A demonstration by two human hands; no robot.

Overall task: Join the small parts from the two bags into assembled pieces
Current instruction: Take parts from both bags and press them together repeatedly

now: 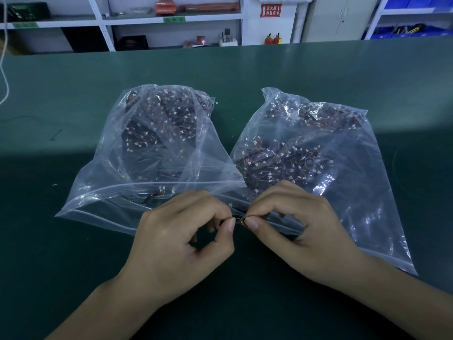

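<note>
Between two clear bags [157,148], both hands [182,238] pinching tiny dark wired parts [239,220] together

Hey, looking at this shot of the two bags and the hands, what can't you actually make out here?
- Head view: the small parts pinched between the left hand and right hand are mostly covered by fingertips; whether they are joined yet is unclear.
- The contents of the left bag and right bag are too small and veiled by glare to identify.
- Both forearms are cut off by the bottom edge.
- The shelf items behind are too small to name.
</note>
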